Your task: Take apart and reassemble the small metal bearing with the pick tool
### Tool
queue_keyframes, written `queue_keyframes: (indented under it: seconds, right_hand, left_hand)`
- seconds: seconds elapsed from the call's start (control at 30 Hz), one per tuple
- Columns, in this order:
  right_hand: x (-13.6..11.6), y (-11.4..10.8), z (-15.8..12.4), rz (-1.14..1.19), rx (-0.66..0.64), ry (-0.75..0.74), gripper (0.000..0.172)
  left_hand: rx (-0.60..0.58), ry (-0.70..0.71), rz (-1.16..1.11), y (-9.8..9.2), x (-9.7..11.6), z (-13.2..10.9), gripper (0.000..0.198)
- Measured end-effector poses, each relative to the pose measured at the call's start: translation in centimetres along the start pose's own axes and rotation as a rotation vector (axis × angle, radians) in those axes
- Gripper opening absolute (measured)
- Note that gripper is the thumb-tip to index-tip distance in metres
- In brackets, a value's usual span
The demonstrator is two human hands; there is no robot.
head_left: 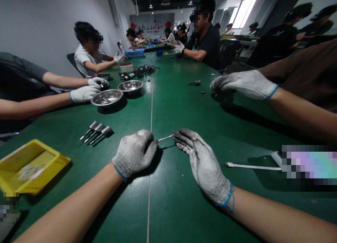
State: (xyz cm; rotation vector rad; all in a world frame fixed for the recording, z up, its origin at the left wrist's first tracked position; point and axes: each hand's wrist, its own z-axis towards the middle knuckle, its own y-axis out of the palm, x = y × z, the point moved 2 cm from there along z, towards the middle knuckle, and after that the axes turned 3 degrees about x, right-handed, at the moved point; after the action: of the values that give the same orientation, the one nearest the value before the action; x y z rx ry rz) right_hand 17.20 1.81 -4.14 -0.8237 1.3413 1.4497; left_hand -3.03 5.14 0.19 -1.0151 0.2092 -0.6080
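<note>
Both my hands wear grey-white knitted gloves with blue cuffs, low over the green table. My left hand (135, 153) is closed, with its thumb and fingers around one end of a thin metal rod (165, 138). Whatever lies deeper in that fist is hidden. The rod points right and slightly upward, and its far tip meets the darkened fingertips of my right hand (201, 162). Those fingers are long and bunched together, closed at the tip; the thumb side is partly hidden. Left of my left hand lie three metal cylinders with thin shafts (97, 132), side by side.
A yellow bin (56, 157) stands at left. Two steel bowls (107, 98) sit near a co-worker's gloved hands (85, 93). Another co-worker's glove (246, 84) is at right, near a small metal cylinder (195, 83). A white cable (254, 166) leads to a blurred device. Black cables (144, 71) lie farther back.
</note>
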Motion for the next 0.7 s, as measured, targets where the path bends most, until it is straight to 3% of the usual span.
queue_keyframes:
  seconds: [0.3, 0.7]
  right_hand:
    - [0.08, -0.1, 0.01, -0.097, -0.107, -0.017, 0.045]
    - [-0.54, 0.24, -0.33, -0.162, -0.172, 0.0, 0.046]
  left_hand:
    - [0.039, 0.035, -0.047, -0.35, 0.18, -0.13, 0.029]
    - [-0.034, 0.028, -0.057, -0.26, 0.31, 0.01, 0.032]
